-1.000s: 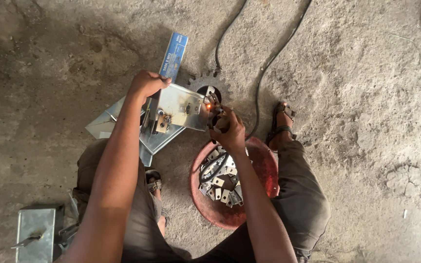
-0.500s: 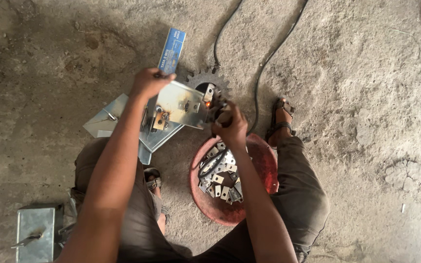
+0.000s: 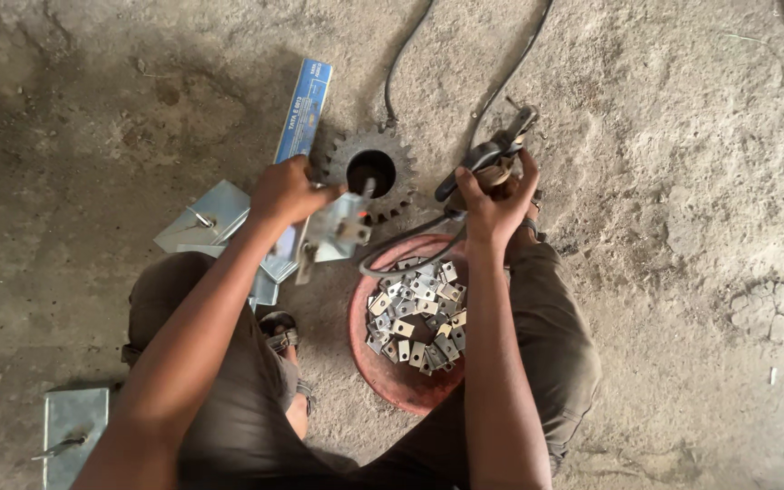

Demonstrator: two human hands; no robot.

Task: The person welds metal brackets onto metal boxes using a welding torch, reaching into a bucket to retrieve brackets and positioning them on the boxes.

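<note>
Electrode holder [image 3: 487, 161] in right hand [image 3: 494, 210], long axis toward upper right.

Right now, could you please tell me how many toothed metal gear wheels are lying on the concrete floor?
1: the dark toothed metal gear wheel lies on the floor just beyond the left hand. Others could be hidden beneath the arms.

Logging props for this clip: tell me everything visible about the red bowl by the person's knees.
The red bowl is a round, shallow dish with a dull, dusty red surface; whether it is plastic or metal cannot be told. It sits upright on the concrete floor between the squatting person's legs, partly hidden under the right forearm. It holds a heap of small flat metal pieces, each with a hole. A dark cable crosses its far rim. Neither hand touches it.
</note>
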